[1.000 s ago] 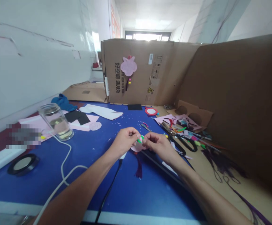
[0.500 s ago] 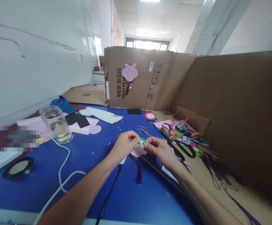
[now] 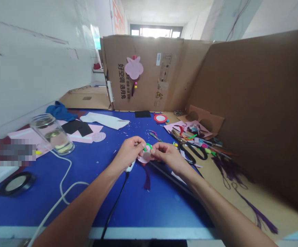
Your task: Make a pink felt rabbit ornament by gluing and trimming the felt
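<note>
My left hand [image 3: 128, 152] is closed, thumb and fingertips pinching one end of a bright green strip [image 3: 149, 145] bent into an arc. At the other side my right hand [image 3: 166, 157] pinches too, its fingertips at the strip's right end and the edge of a pink paper cutout [image 3: 145, 157]. This cutout sits between and just below my fingertips, partly covered by them. A dark purple tassel [image 3: 147, 179] hangs down from its lower edge. Beneath my left wrist lies a white device [image 3: 130, 167] with a black cord.
Black-handled scissors [image 3: 194, 151] lie right of my right hand among paper scraps. A glass of liquid [image 3: 55, 135] and a tape roll [image 3: 16, 183] stand left. A cardboard wall [image 3: 149, 92] closes the back, bearing a pink cutout [image 3: 134, 68]. A white cable [image 3: 64, 178] crosses the left side.
The camera view has tilted down and turned slightly right, so everything appears shifted up and left. Both hands keep their pinch by the green strip and the pink cutout.
</note>
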A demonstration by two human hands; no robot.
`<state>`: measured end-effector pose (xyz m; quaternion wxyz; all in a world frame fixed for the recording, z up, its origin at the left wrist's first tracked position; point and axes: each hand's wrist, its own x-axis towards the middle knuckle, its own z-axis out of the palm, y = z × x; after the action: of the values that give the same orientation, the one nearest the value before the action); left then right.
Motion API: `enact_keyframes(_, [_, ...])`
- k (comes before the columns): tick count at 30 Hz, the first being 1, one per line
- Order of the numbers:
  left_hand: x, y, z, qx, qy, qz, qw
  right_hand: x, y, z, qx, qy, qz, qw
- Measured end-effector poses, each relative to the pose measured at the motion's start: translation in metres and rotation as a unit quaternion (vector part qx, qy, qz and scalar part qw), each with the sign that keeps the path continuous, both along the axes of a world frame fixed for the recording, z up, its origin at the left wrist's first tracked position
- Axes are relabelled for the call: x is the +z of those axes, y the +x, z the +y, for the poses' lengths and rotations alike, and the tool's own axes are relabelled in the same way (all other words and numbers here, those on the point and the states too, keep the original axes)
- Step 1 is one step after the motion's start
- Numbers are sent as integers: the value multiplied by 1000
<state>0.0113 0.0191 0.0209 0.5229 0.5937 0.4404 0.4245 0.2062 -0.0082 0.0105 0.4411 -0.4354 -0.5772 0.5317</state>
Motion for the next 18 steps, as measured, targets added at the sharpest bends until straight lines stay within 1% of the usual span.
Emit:
enact_keyframes(8, [1, 1, -2, -4, -13, 6, 1000, -1, 3, 0, -8, -13, -28, 999])
enact_keyframes(11, [4, 1, -3, 0, -30, -1, 1000, 0, 1, 0, -24, -7, -23, 999])
enact_keyframes(14, [7, 1, -2, -4, -30, -10, 999, 3, 0, -2, -41, 0, -10, 999])
enact_keyframes(18, [6, 2, -3, -19, -33, -48, 998, 5, -1, -3, -56, 5, 8, 998])
